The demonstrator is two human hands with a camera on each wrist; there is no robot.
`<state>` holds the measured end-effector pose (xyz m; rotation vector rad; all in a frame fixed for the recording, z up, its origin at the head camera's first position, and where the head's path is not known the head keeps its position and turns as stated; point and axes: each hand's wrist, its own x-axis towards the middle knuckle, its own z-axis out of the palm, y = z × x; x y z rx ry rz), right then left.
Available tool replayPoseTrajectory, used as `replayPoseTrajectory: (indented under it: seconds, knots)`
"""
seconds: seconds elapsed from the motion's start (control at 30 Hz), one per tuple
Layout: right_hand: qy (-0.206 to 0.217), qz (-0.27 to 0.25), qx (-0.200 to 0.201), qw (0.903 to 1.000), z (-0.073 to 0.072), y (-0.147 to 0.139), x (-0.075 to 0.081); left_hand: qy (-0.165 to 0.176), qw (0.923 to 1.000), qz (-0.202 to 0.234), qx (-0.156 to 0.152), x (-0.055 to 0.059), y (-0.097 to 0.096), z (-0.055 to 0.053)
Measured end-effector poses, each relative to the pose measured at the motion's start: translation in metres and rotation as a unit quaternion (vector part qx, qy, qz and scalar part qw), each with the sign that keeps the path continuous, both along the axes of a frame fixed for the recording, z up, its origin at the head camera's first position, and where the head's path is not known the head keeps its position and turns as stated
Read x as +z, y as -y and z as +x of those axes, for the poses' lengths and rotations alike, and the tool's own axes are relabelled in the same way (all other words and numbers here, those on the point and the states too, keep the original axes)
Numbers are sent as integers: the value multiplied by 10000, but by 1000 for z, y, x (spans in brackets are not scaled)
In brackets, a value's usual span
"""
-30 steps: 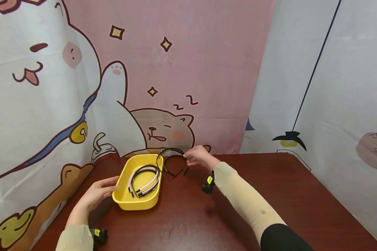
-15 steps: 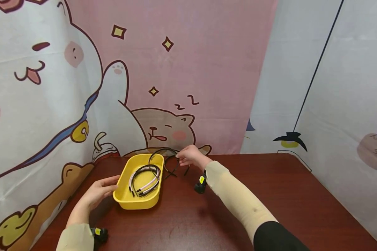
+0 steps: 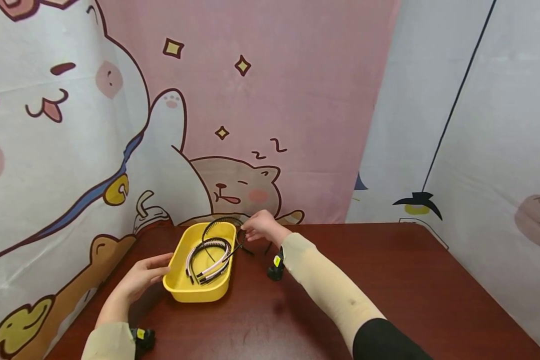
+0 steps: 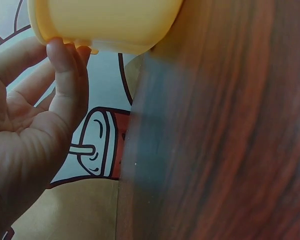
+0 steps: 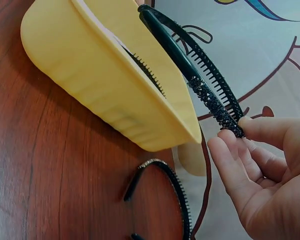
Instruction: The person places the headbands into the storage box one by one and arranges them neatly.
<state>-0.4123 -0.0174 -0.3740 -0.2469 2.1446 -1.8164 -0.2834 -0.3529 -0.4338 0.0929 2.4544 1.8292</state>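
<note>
A yellow plastic basin (image 3: 173,280) stands on the table, with several black and pale pink headbands (image 3: 212,272) lying inside. My left hand (image 3: 139,277) is at its left side, relaxed fingertips touching the wall just by the rim in the left wrist view. Between thumb and fingertips, my right hand (image 3: 262,226) pinches a black toothed headband (image 5: 207,97) set with dark sparkly beads. That headband is held over the basin's far right side, its arch reaching above the rim. Another black headband (image 5: 184,200) rests on the table right of the basin, partly hidden behind my right hand in the head view.
The dark red-brown wooden table (image 3: 387,290) extends to the right and toward me. A cloth backdrop (image 3: 315,125) with cartoon animals hangs right behind the table's far edge and along the left side.
My right hand has carried the pinched headband leftward, from right of the basin to over its far right part. My left hand stays at the basin's left side.
</note>
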Motion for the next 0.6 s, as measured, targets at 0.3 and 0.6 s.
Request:
replayPoseTrajectory:
  seconds: [0.3,0.6]
  knots:
    - [-14,122,17,9999,4,16,-2,23,9999,152,-11,-3,-1,-1]
    - [-118,127,76,9998,8,27,-1,4,9999,136,-24,-1,-1,-1]
